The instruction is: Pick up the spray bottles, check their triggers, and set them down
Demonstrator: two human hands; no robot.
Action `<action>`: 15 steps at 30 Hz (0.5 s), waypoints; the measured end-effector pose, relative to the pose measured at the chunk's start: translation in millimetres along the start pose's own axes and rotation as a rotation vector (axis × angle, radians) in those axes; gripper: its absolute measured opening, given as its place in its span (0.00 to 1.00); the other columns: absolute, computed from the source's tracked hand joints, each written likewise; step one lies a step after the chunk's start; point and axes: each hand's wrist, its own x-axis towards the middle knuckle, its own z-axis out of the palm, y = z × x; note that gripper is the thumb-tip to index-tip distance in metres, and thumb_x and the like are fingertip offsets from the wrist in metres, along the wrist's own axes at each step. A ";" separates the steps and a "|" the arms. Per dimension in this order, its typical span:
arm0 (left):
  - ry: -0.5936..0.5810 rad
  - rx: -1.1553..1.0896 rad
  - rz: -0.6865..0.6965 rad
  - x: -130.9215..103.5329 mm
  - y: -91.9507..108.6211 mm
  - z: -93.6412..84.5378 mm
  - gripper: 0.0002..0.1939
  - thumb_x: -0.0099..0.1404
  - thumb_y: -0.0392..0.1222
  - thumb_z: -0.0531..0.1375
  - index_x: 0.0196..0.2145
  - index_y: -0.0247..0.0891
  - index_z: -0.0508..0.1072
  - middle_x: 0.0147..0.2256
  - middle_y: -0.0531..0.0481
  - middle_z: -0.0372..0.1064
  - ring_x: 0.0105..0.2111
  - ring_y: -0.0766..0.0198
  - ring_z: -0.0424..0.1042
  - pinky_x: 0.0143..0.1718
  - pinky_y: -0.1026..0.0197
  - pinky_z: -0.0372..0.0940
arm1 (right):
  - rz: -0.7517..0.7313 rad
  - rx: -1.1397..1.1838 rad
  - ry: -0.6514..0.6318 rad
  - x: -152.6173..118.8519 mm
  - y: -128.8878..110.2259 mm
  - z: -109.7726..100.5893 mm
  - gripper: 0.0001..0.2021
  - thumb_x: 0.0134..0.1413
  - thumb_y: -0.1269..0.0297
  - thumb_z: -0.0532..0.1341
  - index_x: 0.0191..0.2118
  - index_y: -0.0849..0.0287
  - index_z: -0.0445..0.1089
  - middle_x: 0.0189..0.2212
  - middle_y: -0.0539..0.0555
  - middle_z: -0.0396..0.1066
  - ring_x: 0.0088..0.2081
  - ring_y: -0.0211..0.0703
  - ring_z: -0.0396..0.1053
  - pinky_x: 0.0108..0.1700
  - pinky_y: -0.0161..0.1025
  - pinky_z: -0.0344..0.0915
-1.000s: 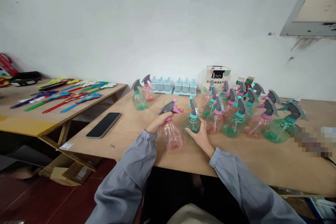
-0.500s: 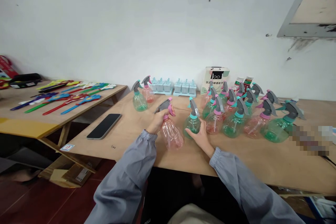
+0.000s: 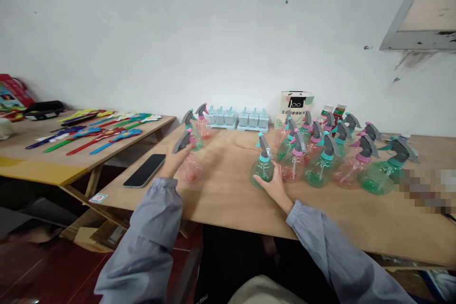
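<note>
My left hand (image 3: 175,157) is wrapped round the neck of a pink spray bottle (image 3: 191,169) with a grey and pink trigger head, left of the table's middle. Right behind it stand a green spray bottle (image 3: 198,141) and another pink one (image 3: 204,128). Near the middle, my right hand (image 3: 275,183) has its thumb and fingers round the body of a green spray bottle (image 3: 262,171) with a turquoise collar. Just right of that hand, a pink bottle (image 3: 292,166) leads a cluster of several green and pink spray bottles (image 3: 319,169).
A phone (image 3: 145,171) lies at the table's left side. Pale blue popsicle moulds (image 3: 253,120) and a printed box (image 3: 294,108) stand by the wall. Several coloured hand-shaped sticks (image 3: 103,137) lie on the left table (image 3: 46,171). A blurred item (image 3: 420,192) lies at right.
My left hand has carried the pink bottle leftward, from beside the green one to in front of the two bottles at left. My right hand stays round the green bottle. The view has shifted slightly.
</note>
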 end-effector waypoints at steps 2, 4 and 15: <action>0.038 0.026 -0.022 5.4 -13.1 -7.5 0.23 0.50 0.53 0.68 0.41 0.38 0.77 0.36 0.47 0.77 0.41 0.52 0.76 0.45 0.52 0.73 | -0.004 0.003 0.001 0.0 0.3 0.4 0.38 0.45 0.42 0.69 0.57 0.57 0.60 0.49 0.60 0.65 0.54 0.57 0.65 0.60 0.59 0.62; 0.031 0.045 -0.024 4.3 -22.9 -10.0 0.22 0.50 0.53 0.68 0.39 0.37 0.77 0.38 0.45 0.78 0.43 0.51 0.77 0.50 0.50 0.71 | -0.005 0.004 0.007 0.1 0.6 0.8 0.38 0.45 0.42 0.69 0.57 0.58 0.60 0.49 0.60 0.65 0.54 0.57 0.65 0.60 0.59 0.62; 0.172 0.320 -0.154 -21.3 -60.6 -29.2 0.29 0.52 0.61 0.68 0.45 0.39 0.73 0.45 0.42 0.77 0.46 0.48 0.75 0.53 0.46 0.67 | -0.007 0.002 0.005 0.2 1.3 1.4 0.38 0.45 0.42 0.69 0.57 0.57 0.60 0.49 0.59 0.65 0.54 0.57 0.65 0.59 0.59 0.63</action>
